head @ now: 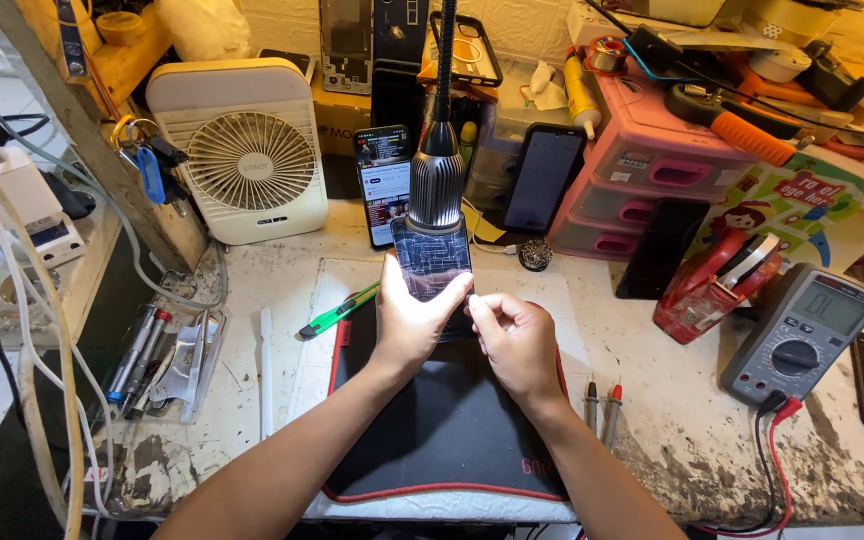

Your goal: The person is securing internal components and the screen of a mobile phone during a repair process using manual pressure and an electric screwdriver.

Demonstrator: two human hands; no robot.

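**Two hands on one phone under the lamp**

Head view: Both hands meet over the black mat (442, 430). The left hand (410, 318) is clamped around a dark phone (432, 262), held upright just above the mat's far edge. The right hand (515, 340) has its fingers drawn together, thumb and forefinger pinching at the phone's lower right corner.

Counted around the mat: one lamp head (437, 185) on a gooseneck directly above the held phone, almost touching its top; two more phones leaning behind it, one lit (382, 180) and one dark (542, 175); one white fan (247, 150) far left of the mat; one green cutter (337, 312) just left of it; one white spudger (266, 370) further left; two probe tips (600, 400) just right; one multimeter (800, 335) well right; one pink drawer unit (642, 165) behind.

The lamp crowds the space above the phone. The mat's near half lies bare between the forearms, reaching the bench's front edge.
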